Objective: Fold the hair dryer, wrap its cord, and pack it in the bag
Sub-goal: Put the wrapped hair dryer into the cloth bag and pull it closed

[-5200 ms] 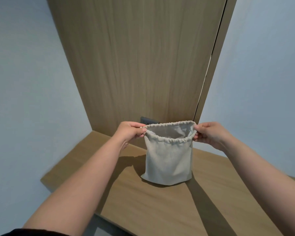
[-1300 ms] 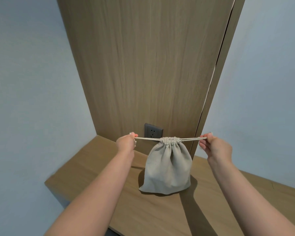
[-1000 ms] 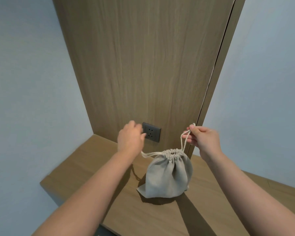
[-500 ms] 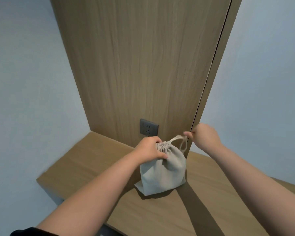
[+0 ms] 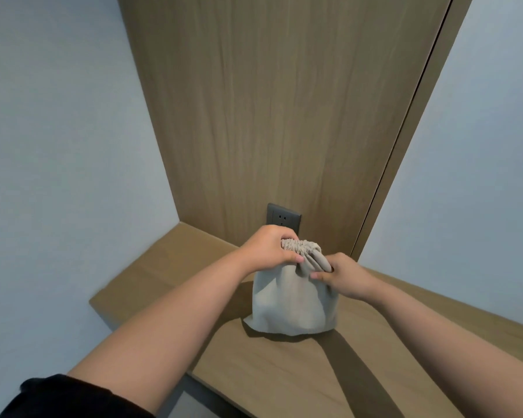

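A beige drawstring bag [image 5: 290, 300] stands upright on the wooden shelf [image 5: 284, 375], its mouth gathered tight into a ruffle at the top. My left hand [image 5: 267, 247] grips the bag's gathered neck from the left. My right hand [image 5: 343, 274] is closed on the right side of the neck, just below the ruffle. The drawstring is hidden under my fingers. The hair dryer and its cord are not in sight; the bag looks filled.
A dark wall socket [image 5: 283, 218] sits in the wooden back panel [image 5: 284, 116] just behind the bag. Pale blue walls close in on the left and right. The shelf's front edge runs diagonally near my left forearm.
Both hands pulled the drawstrings apart and the bag's mouth closed. Then my left hand moved onto the neck, and my right hand came down from the cord loop onto the bag's right side.
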Motion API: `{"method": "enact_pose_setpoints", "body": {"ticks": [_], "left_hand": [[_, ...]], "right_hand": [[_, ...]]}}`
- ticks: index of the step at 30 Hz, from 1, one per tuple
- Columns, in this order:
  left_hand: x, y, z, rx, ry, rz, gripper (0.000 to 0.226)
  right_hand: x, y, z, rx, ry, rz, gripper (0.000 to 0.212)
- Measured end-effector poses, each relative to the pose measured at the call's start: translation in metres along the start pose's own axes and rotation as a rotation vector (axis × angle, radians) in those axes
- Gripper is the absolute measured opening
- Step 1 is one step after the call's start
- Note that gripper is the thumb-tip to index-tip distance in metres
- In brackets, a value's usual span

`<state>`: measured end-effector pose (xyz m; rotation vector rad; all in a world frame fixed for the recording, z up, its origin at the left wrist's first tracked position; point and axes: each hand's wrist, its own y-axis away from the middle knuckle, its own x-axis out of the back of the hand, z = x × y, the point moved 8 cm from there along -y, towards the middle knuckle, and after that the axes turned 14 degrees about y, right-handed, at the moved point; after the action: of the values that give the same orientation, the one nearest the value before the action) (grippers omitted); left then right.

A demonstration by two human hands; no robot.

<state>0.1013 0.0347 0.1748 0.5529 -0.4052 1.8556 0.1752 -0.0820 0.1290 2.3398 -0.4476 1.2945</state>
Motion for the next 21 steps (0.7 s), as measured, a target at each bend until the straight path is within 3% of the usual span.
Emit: {"method": "enact_pose_setpoints", "body": {"ticks": [6,11,15,19,21], "left_hand": [[0.053,0.000,-0.022,0.023,-0.025,0.148,0.019],[0.120,0.010,-0.041,0.009,-0.109,0.301,0.022],[0.169,0.028,-0.058,-0.047,-0.205,0.435,0.022],[0.171,0.057,-0.116,0.050,-0.484,0.296,0.016],[0.163,0.078,-0.152,0.144,-0.514,0.210,0.023]], "right_hand": [[-0.001,-0.038,-0.038,-0.050,-0.071,0.101,0.036],[-0.005,-0.087,-0.093,-0.001,-0.103,0.234,0.012],[-0.016,-0.118,-0.142,0.060,-0.007,0.362,0.021],[-0.071,-0.132,-0.168,0.169,0.208,0.308,0.023],[-0.107,-0.131,-0.175,0.246,0.253,0.247,0.028]]}}
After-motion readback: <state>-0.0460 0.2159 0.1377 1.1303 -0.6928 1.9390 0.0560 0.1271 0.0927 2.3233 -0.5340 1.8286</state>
